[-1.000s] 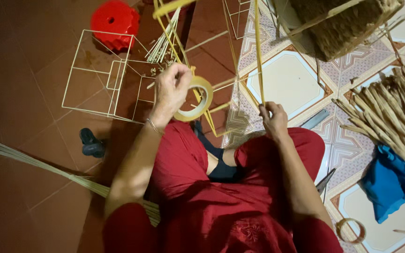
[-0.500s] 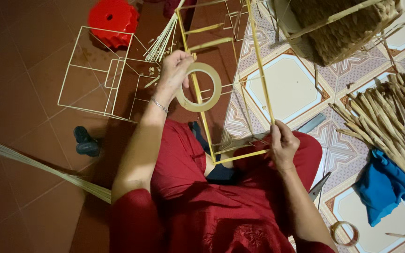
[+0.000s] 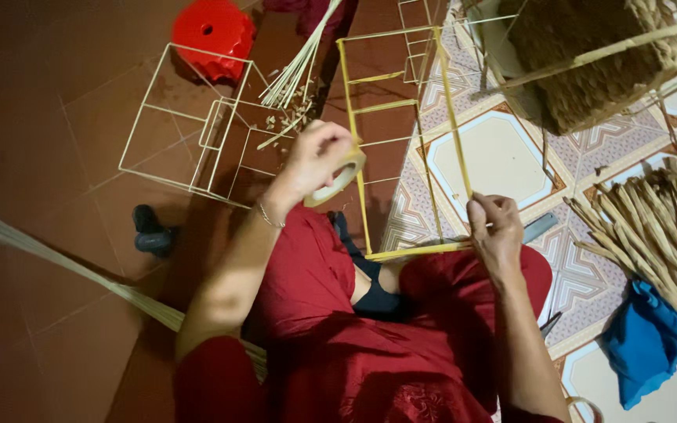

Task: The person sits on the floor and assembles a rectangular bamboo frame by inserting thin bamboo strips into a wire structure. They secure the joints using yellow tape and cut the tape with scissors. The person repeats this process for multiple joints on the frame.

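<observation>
Seated on a tiled floor [image 3: 503, 157], red-clothed knees drawn up under a yellow-wrapped wire frame [image 3: 401, 141] standing upright between them. Left hand [image 3: 319, 160], fingers curled shut around a roll of pale tape [image 3: 338, 180], now lowered to the frame's left upright; half a second ago raised higher, with the roll's open ring fully in sight. Right hand [image 3: 495, 227] pinching the frame's lower right corner, thumb and fingers pressed on the joint where the right upright meets the bottom bar across the lap, about where it gripped a moment before. Frame itself swung since a second ago from a loose tilt to square-on, top bar far from the body, rungs showing in the middle. Judged from that: frame steadied, roll brought to the metal, wrapping apparently under way on the left side, upper rungs already yellow, some thin cross wires bare.

Around the worker: bare white wire frames [image 3: 190, 133] on the brown floor at left, red plastic stool [image 3: 213, 31] beyond, bundle of dried straw-coloured strips [image 3: 660, 227] at right, blue cloth [image 3: 644, 345] beside it, woven basket [image 3: 597, 55] at top right.
</observation>
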